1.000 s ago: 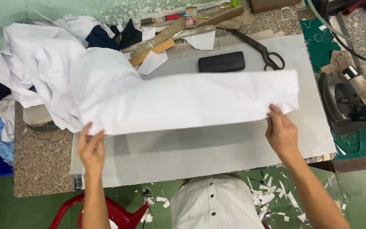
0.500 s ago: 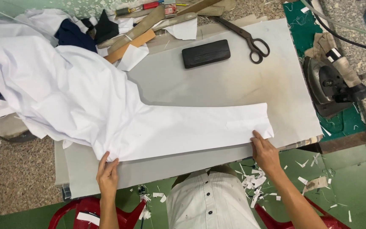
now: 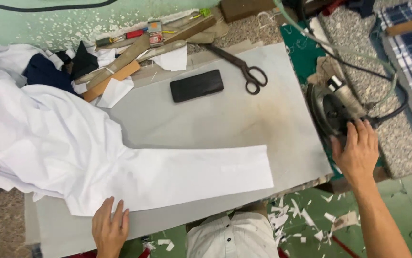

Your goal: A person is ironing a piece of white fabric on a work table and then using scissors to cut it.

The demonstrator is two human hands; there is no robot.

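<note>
My left hand (image 3: 110, 228) lies flat, fingers spread, pressing the near edge of the white cloth (image 3: 120, 167) onto the grey desk (image 3: 225, 119). The cloth's long folded strip stretches to the right across the desk, while its bulk piles up at the left. My right hand (image 3: 358, 150) is off the cloth, fingers opened and resting on the round electric cutting machine (image 3: 332, 107) beside the desk's right edge, not closed around it. Farther back lie a black case (image 3: 196, 85), dark scissors (image 3: 244, 69) and wooden rulers (image 3: 134, 55).
</note>
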